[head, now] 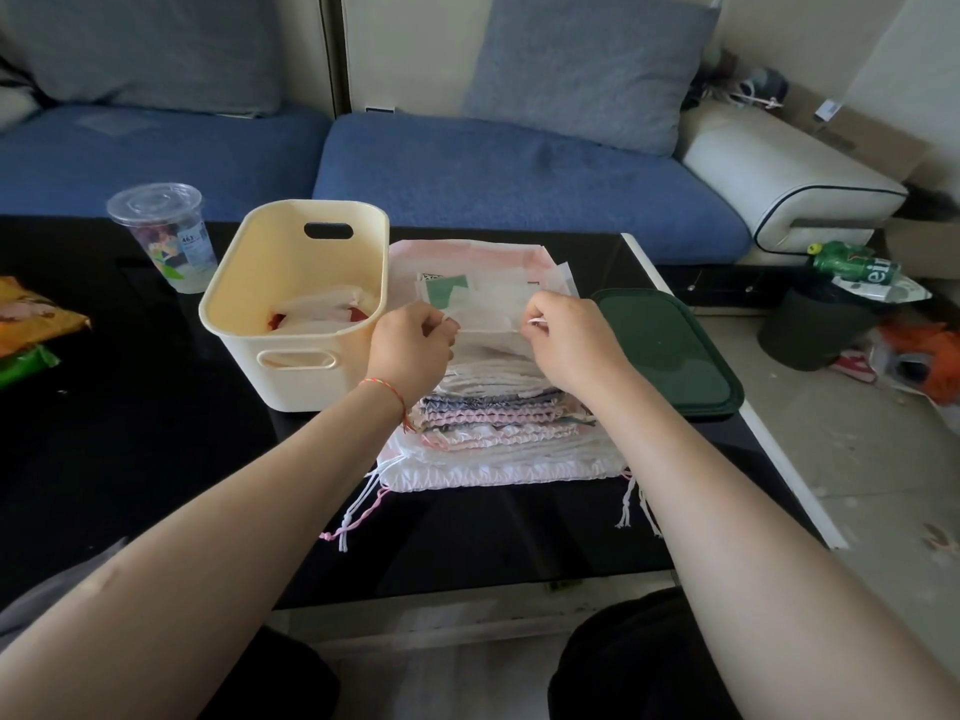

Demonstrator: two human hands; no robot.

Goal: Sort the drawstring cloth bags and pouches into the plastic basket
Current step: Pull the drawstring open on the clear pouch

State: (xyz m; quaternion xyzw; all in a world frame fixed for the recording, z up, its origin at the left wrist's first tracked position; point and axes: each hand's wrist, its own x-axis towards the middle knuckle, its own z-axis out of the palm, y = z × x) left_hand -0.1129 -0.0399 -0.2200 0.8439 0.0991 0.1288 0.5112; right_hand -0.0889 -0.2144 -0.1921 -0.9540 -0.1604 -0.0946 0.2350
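1. My left hand is over the left side of the pile of cloth bags, fingers curled in and pinching the left edge of a thin white pouch that lies on top.
2. My right hand is at the same pouch's right edge, fingers curled and pinching it, with a bit of white cord showing between thumb and finger.
3. The pouch is stretched between my two hands, just above the pile and right beside the basket.
4. The pile sits on the black table in front of me: white gathered bags at the bottom, grey, pink and striped ones in the middle, flat pale ones on top.
5. Drawstrings trail from the bottom bag onto the table at the near left, and more hang at the near right.
6. The cream plastic basket stands touching the pile's left side; inside it I see white cloth with something red beneath.
7. A dark green lid lies flat on the table to the right of the pile.
8. A clear plastic cup with a lid stands left of the basket, well apart from the pile.
9. A thin braided bracelet is on my left wrist.
10. A blue sofa with grey cushions runs behind the table.
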